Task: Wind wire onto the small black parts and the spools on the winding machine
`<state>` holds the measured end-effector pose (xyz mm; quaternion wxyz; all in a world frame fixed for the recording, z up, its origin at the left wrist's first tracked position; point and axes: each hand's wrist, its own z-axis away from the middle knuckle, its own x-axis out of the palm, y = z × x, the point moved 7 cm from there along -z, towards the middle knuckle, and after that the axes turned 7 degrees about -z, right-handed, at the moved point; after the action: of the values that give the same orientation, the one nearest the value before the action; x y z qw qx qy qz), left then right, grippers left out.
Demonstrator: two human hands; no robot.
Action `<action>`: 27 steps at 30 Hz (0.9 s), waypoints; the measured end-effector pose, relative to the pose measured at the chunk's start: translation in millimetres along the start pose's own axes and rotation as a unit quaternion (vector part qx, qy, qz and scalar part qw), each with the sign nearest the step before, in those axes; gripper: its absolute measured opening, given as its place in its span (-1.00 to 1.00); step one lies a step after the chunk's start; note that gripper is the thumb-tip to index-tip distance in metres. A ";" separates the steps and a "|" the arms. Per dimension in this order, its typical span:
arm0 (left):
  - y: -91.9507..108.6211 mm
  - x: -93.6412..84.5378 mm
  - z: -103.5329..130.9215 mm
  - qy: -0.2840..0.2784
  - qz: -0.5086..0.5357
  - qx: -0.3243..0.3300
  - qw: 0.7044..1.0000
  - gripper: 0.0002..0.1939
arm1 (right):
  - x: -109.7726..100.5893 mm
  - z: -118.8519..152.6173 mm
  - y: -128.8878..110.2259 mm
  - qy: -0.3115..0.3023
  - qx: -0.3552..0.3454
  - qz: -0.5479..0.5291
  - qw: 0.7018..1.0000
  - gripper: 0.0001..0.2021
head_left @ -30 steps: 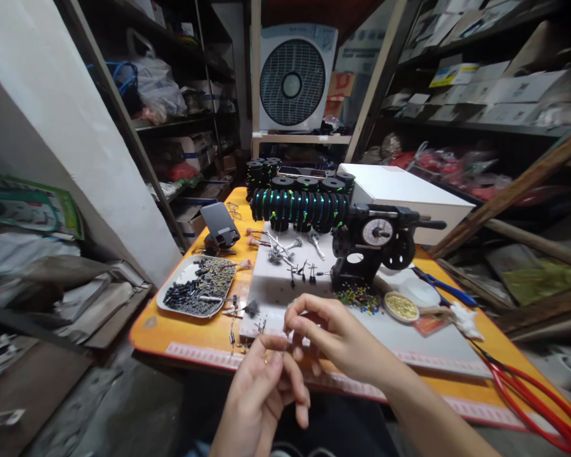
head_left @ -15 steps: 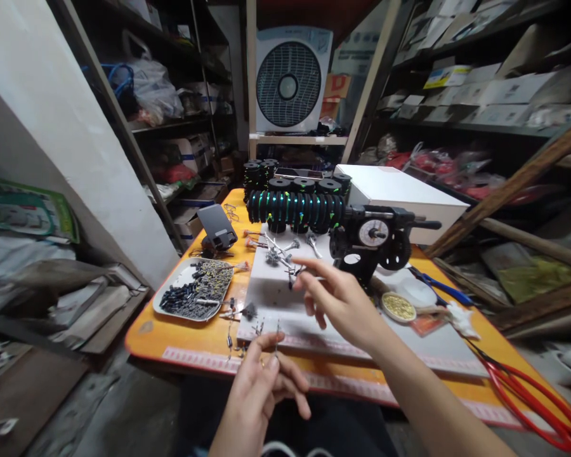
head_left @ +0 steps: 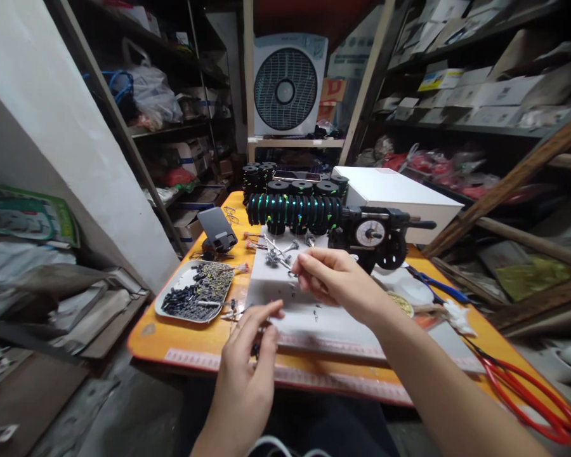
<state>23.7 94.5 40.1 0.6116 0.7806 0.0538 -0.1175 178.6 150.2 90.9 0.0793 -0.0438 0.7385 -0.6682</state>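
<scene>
My right hand [head_left: 335, 282] is over the white board [head_left: 295, 317], fingers closed in a pinch. A bit of something thin shows at its fingertips, too small to name. Just beyond it lies a cluster of white sticks with grey bristly ends [head_left: 276, 254]. My left hand [head_left: 247, 362] is at the board's front left edge, thumb and fingers apart; nothing shows between them. Small dark pieces [head_left: 255, 350] lie partly hidden behind it. A few tiny bits [head_left: 316, 314] are on the board between the hands.
A white tray [head_left: 164, 306] of small dark and yellowish parts stands left. Behind the board, a winder [head_left: 371, 233] carries a row of black spools [head_left: 295, 211] with shiny green line. Blue-handled pliers [head_left: 438, 284], a dish of gold bits [head_left: 402, 303] and red-handled scissors [head_left: 528, 393] lie right.
My right hand's fingers have closed from a looser, spread pose. My left hand has moved left and its thumb and fingers have parted; the thin piece at its fingertips no longer shows there.
</scene>
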 end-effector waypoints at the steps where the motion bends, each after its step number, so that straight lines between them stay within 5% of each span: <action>1: 10.6 5.5 -7.6 -0.005 -0.018 0.040 0.999 -0.73 | 2.4 4.7 -1.9 -0.016 0.011 -0.039 0.999 -0.70; 4: 26.8 28.6 -22.4 -0.058 -0.044 0.088 0.993 -0.74 | 7.2 15.9 -5.2 -0.054 0.038 -0.147 0.987 -0.71; 10: 6.7 57.3 -6.0 -0.156 0.093 -0.021 0.983 -0.61 | 9.6 25.0 12.5 -0.050 0.105 -0.269 0.956 -0.67; 12: -1.6 65.2 8.6 -0.200 0.261 -0.079 0.941 -0.59 | 13.1 25.4 22.1 -0.038 0.126 -0.300 0.945 -0.64; 15: -7.8 74.8 29.0 -0.247 0.488 -0.137 0.826 -0.56 | 22.3 25.5 31.0 -0.051 0.143 -0.320 0.935 -0.62; 19: -14.2 84.4 49.3 -0.306 0.606 -0.161 0.717 -0.48 | 24.9 25.4 33.3 -0.051 0.146 -0.333 0.930 -0.62; 22: -21.9 87.2 58.5 -0.316 0.626 -0.179 0.690 -0.44 | 22.3 25.5 32.7 -0.048 0.145 -0.336 0.929 -0.63; 27: -32.7 89.4 70.5 -0.317 0.608 -0.236 0.688 -0.42 | 19.7 25.6 33.6 -0.047 0.144 -0.338 0.929 -0.64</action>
<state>94.3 29.0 -28.8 0.6935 0.3886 -0.6041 0.0560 165.1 125.2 53.9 -0.1111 -0.3103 0.5713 -0.7517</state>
